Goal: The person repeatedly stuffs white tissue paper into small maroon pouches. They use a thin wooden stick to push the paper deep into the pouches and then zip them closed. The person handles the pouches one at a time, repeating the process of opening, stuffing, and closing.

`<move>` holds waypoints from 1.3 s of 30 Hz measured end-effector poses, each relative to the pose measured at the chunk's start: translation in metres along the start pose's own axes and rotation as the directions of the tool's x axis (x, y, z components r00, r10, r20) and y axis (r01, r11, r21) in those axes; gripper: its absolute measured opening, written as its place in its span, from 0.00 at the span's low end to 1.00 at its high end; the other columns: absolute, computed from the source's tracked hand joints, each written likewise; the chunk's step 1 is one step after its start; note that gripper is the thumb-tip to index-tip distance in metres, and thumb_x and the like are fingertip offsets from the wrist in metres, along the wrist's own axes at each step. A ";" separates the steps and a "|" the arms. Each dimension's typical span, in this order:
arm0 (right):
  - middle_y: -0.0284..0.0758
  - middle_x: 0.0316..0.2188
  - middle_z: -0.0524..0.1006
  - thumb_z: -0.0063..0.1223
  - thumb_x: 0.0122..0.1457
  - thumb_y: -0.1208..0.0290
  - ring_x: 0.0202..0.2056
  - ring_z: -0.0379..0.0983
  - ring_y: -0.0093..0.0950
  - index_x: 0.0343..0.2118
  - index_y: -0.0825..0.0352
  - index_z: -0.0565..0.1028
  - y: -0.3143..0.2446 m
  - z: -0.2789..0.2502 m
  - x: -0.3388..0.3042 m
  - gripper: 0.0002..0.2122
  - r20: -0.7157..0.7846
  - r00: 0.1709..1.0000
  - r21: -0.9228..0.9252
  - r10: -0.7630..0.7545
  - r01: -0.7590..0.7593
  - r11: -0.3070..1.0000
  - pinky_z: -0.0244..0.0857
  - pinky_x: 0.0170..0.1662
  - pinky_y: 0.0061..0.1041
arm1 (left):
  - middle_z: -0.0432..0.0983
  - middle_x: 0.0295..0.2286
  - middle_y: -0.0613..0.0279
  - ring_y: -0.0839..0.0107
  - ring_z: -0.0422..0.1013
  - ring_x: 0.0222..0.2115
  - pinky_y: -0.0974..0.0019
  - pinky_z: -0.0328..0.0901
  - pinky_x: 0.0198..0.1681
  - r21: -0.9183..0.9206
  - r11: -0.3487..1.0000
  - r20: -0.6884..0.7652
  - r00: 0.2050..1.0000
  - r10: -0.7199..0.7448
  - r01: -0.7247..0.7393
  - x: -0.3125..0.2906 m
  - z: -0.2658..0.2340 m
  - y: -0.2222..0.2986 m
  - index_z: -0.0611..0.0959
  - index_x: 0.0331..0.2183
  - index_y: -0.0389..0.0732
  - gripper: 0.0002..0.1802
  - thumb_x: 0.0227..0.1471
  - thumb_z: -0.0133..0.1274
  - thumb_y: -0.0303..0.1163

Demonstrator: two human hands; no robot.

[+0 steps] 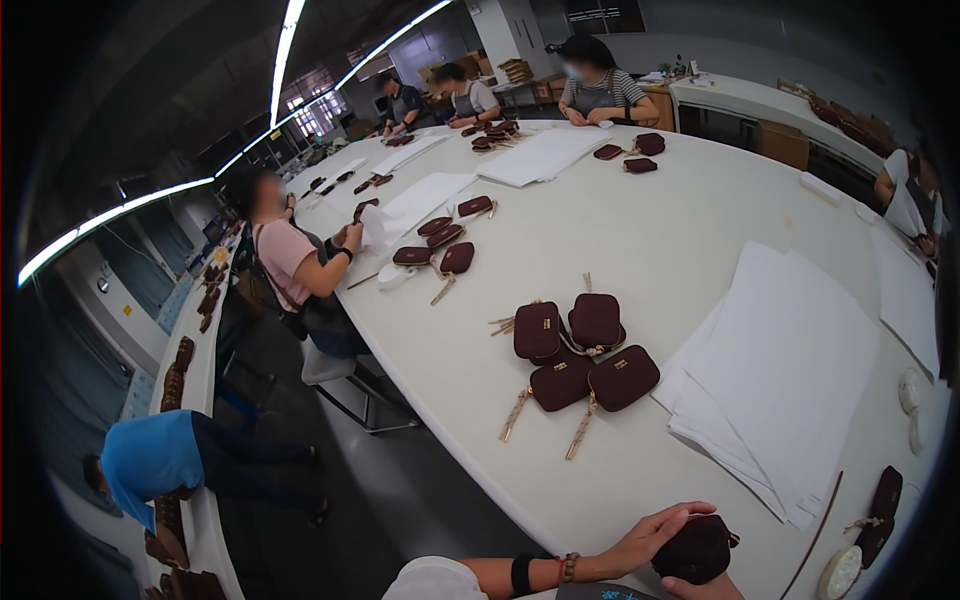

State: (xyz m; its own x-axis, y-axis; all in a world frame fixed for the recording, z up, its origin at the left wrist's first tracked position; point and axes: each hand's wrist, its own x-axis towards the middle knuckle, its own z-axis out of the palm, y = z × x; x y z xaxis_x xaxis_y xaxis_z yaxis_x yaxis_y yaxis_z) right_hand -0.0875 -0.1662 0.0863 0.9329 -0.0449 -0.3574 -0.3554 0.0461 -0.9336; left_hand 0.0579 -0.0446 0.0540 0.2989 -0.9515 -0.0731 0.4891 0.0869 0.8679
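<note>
At the lower edge a small dark burgundy zip pouch (692, 552) is between my two hands, just off the near table edge. My left hand (640, 545) reaches in from the left, its fingers lying together along the pouch's upper side. Below it my right hand (703, 588) grips the pouch from underneath; only part of it shows. A bit of gold-coloured metal sticks out at the pouch's right. Ahead on the table lies a cluster of several like pouches (624, 378), some stacked, with braided zipper pulls (578, 432).
White paper sheets (775, 385) are spread on the white table (480, 330) to the right. Beyond them lie a thin brown strip (815, 535), a round white roll (840, 573) and more pouches (880, 515). A person in pink (295, 255) works at the left edge; others sit farther off.
</note>
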 end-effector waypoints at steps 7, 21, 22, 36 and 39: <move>0.37 0.50 0.68 0.61 0.54 0.68 0.51 0.65 0.30 0.55 0.69 0.65 0.007 0.002 0.008 0.27 0.000 1.000 0.087 -0.007 0.007 0.996 0.61 0.54 0.30 | 0.65 0.53 0.62 0.72 0.62 0.54 0.68 0.56 0.59 0.001 0.994 0.029 0.993 0.113 -0.113 -0.002 0.009 -0.017 0.65 0.58 0.39 0.29 0.65 0.35 0.49; 0.36 0.52 0.68 0.53 0.60 0.72 0.54 0.65 0.32 0.58 0.65 0.63 -0.004 -0.011 0.022 0.23 -0.092 0.996 0.780 -0.012 0.079 0.621 0.60 0.57 0.34 | 0.61 0.57 0.53 0.61 0.56 0.59 0.58 0.52 0.62 0.232 0.894 -0.036 0.915 0.402 -0.384 0.017 0.000 0.007 0.70 0.55 0.38 0.23 0.60 0.46 0.33; 0.37 0.52 0.68 0.53 0.60 0.72 0.53 0.66 0.32 0.57 0.65 0.63 -0.007 -0.010 0.022 0.23 -0.090 0.994 0.737 -0.057 0.105 0.668 0.61 0.57 0.33 | 0.61 0.57 0.53 0.61 0.57 0.59 0.58 0.52 0.62 0.233 0.886 -0.031 0.907 0.419 -0.401 0.017 0.000 0.007 0.70 0.55 0.38 0.22 0.60 0.47 0.33; 0.39 0.51 0.69 0.59 0.57 0.68 0.52 0.66 0.33 0.56 0.66 0.65 -0.003 0.002 0.015 0.25 -0.201 0.976 0.106 -0.090 0.113 0.988 0.62 0.53 0.32 | 0.60 0.58 0.48 0.54 0.58 0.59 0.55 0.54 0.60 0.174 0.883 0.129 0.899 0.419 -0.437 0.029 -0.001 -0.004 0.78 0.49 0.40 0.25 0.54 0.55 0.44; 0.38 0.53 0.67 0.59 0.56 0.65 0.54 0.64 0.33 0.57 0.66 0.64 0.011 0.001 0.017 0.27 -0.190 0.976 0.164 -0.109 0.141 0.976 0.61 0.55 0.33 | 0.60 0.58 0.47 0.52 0.57 0.59 0.53 0.54 0.61 0.207 0.838 0.206 0.860 0.468 -0.505 0.022 0.003 -0.003 0.80 0.47 0.41 0.24 0.54 0.55 0.46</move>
State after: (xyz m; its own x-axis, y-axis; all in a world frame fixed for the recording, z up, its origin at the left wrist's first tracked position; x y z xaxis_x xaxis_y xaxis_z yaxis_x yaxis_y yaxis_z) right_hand -0.0754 -0.1656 0.0695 0.9379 -0.2381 -0.2523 -0.2062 0.2024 -0.9574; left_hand 0.0605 -0.0666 0.0515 0.3171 -0.8380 0.4440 0.0893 0.4925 0.8657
